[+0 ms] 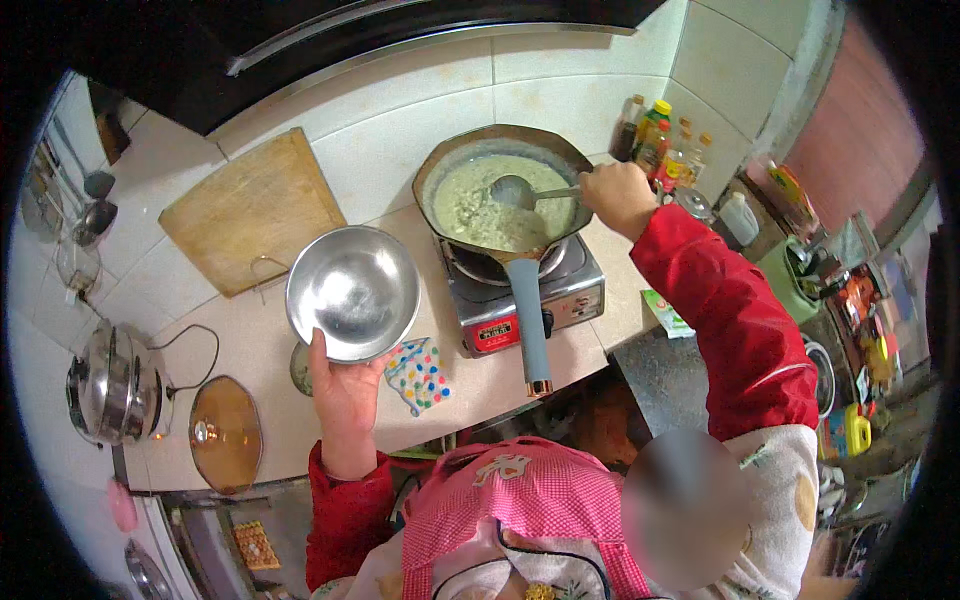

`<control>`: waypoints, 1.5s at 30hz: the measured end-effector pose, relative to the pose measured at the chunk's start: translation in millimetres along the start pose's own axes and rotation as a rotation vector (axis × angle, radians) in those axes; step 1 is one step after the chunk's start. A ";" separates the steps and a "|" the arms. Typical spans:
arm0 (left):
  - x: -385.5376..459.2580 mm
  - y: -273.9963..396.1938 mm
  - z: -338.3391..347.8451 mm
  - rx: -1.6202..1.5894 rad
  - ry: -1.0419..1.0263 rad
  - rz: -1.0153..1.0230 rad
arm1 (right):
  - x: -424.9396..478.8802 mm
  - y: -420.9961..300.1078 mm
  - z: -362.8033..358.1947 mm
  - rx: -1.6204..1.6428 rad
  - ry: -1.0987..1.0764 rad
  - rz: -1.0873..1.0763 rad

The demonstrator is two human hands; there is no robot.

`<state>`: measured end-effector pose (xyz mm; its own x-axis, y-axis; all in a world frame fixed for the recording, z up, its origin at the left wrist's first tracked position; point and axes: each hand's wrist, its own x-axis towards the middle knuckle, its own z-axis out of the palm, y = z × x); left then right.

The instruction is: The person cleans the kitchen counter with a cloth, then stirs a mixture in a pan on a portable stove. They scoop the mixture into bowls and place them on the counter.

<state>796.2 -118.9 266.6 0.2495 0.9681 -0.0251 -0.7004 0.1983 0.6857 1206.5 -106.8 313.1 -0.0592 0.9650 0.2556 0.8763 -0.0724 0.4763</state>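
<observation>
My left hand (346, 394) grips the rim of a shiny metal bowl (354, 294) and tilts its bare inside towards me, left of the stove. Around the handle of a metal ladle (514, 192) my right hand (619, 196) is closed. The ladle's head rests in a pale green, lumpy soup or porridge (469, 196). That food fills much of a deep pan (501, 135) with a grey handle (529, 322), which sits on a portable gas stove (576, 289). A dotted cloth (420, 376) lies on the counter below the bowl.
A wooden cutting board (251, 210) leans on the tiled wall. An amber glass lid (225, 435) and a metal electric pot (120, 386) stand at the left. Several sauce bottles (660, 139) fill the back right corner. A green packet (667, 313) lies right of the stove. A range hood (420, 37) hangs above.
</observation>
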 end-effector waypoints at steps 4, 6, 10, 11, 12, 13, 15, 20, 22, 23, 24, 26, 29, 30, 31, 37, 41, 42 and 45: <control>3.3 -4.9 11.2 0.050 0.009 0.017 | 30.3 -20.1 -15.0 0.088 -0.088 -0.038; 6.4 -8.2 15.1 0.059 0.033 0.016 | 39.2 -28.5 -12.5 0.157 -0.153 -0.028; 18.1 -7.1 11.6 0.032 0.029 0.043 | 43.1 -1.8 -23.6 0.520 -0.367 0.024; 21.9 -6.5 13.6 0.040 0.014 0.046 | 42.9 6.4 -16.6 0.584 -0.374 0.019; 25.9 -5.0 15.1 0.048 -0.001 0.049 | 42.0 15.6 -5.6 0.649 -0.381 0.016; 29.4 -3.5 15.9 0.057 -0.015 0.048 | 39.4 22.3 -2.6 0.714 -0.392 0.013; 40.4 -2.6 17.6 0.077 -0.036 0.048 | 36.7 40.1 -2.2 0.776 -0.409 0.039; 73.5 -0.1 24.5 0.189 -0.046 0.080 | 33.4 68.8 -52.2 0.674 -0.332 0.077; 90.7 -2.2 31.4 0.248 -0.092 0.129 | 31.0 87.3 -73.0 0.629 -0.286 0.080; 99.9 -8.0 40.6 0.286 -0.076 0.156 | 28.1 100.3 -77.9 0.595 -0.244 0.089; 115.6 -18.2 44.3 0.321 -0.013 0.151 | 24.0 110.2 -85.9 0.560 -0.202 0.099; 136.3 -30.8 61.4 0.374 0.043 0.132 | 19.7 118.2 -117.5 0.499 -0.138 0.126; 160.3 -55.6 86.2 0.353 0.075 -0.002 | 17.9 130.3 -149.3 0.491 -0.035 0.073; 167.7 -67.3 91.3 0.314 0.084 -0.040 | 18.0 133.5 -158.0 0.487 0.003 0.038; 174.4 -82.0 97.3 0.275 0.086 -0.083 | 15.3 131.2 -167.3 0.461 0.015 0.036; 167.1 -116.3 126.2 -0.116 -0.163 -0.276 | -16.9 87.0 -160.4 -0.071 0.246 -0.052; 162.0 -115.2 127.9 -0.142 -0.206 -0.320 | -29.6 75.8 -149.8 -0.225 0.515 -0.201; 159.0 -116.0 129.4 -0.151 -0.137 -0.352 | -32.9 75.6 -150.8 -0.246 0.517 -0.203; 164.4 -120.3 117.4 -0.208 -0.126 -0.342 | -34.5 72.9 -147.9 -0.230 0.502 -0.198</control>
<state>999.9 -1.6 265.4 0.5618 0.8173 -0.1280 -0.6800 0.5444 0.4911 1201.8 -182.7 463.4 -0.4794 0.7324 0.4835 0.7028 -0.0096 0.7114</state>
